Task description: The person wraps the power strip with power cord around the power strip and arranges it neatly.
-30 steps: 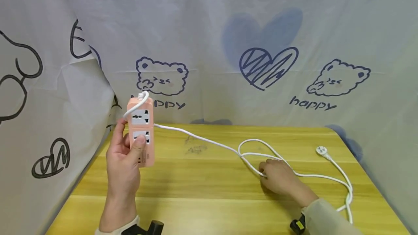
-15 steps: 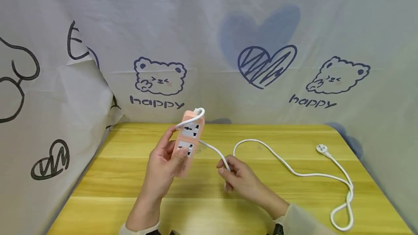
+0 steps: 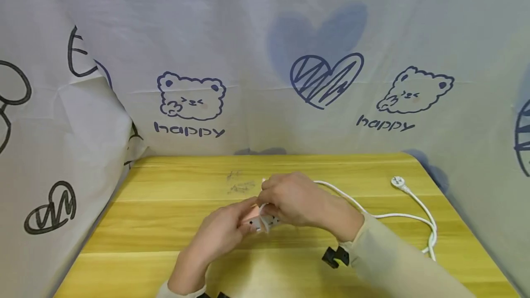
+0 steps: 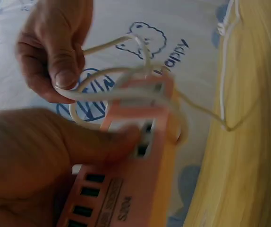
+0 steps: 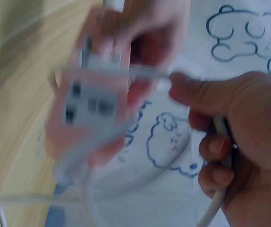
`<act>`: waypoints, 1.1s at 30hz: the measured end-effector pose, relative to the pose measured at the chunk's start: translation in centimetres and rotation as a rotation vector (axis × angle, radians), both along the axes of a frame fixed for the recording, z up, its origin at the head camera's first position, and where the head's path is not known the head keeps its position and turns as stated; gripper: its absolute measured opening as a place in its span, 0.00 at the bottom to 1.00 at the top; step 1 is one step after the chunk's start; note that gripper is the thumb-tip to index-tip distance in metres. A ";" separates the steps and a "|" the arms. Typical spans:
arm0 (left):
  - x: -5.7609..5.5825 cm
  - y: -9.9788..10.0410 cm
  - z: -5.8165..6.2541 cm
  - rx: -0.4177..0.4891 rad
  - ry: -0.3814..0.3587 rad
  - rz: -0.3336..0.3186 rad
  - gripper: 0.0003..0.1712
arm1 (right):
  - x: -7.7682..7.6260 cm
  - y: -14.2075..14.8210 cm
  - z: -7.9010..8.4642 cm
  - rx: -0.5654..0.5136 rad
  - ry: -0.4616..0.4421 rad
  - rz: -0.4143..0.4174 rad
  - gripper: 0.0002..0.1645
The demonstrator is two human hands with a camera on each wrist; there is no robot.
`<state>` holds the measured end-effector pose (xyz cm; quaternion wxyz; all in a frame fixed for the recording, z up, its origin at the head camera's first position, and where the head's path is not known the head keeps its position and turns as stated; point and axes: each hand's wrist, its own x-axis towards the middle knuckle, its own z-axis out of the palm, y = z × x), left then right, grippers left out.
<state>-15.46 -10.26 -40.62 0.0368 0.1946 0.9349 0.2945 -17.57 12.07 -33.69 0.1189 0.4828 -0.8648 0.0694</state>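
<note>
A pink power strip (image 4: 140, 203) with white socket panels is gripped by my left hand (image 3: 217, 233), the thumb lying over its face. In the head view most of the strip (image 3: 251, 215) is covered by the hands. My right hand (image 3: 294, 199) holds the white cord (image 5: 211, 208) beside the strip, with the cord pinched at the thumb and passing under curled fingers in the right wrist view. One length of cord (image 4: 126, 94) crosses the strip's face, near its cord end. Both hands are just above the table, and the right wrist view is blurred.
The wooden table (image 3: 165, 243) lies under the hands. The cord's rest runs to the right and loops near the right edge, where the white plug (image 3: 398, 182) lies. A printed cloth (image 3: 248, 105) hangs behind and at the sides.
The left hand has brought the strip rightward and tipped it lower. The right hand has moved left, carrying the cord, and now meets the strip, with cord across it.
</note>
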 end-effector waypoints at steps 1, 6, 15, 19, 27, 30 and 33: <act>0.1 -0.3 0.0 0.027 -0.021 -0.059 0.34 | -0.3 0.0 0.3 -0.014 -0.058 0.005 0.02; 0.1 -1.6 0.6 0.221 -0.209 -0.289 0.35 | -1.8 0.9 0.3 -0.209 -0.481 -0.073 0.06; -0.1 -1.4 1.1 0.534 -0.403 -0.404 0.34 | -3.2 2.0 -2.5 -0.539 -0.870 -0.045 0.08; -0.2 -1.2 1.2 0.600 -0.464 -0.364 0.32 | -3.2 1.9 -3.5 -0.679 -0.963 -0.113 0.11; -0.4 -1.3 0.7 0.701 -0.446 -0.331 0.29 | -2.6 0.6 -5.9 -0.963 -0.968 -0.179 0.12; -0.4 -1.2 0.3 0.764 -0.401 -0.329 0.30 | -2.4 0.3 -6.6 -0.963 -0.950 -0.178 0.09; -0.5 -1.3 0.0 0.798 -0.365 -0.313 0.32 | -2.2 0.2 -6.8 -0.908 -0.961 -0.219 0.09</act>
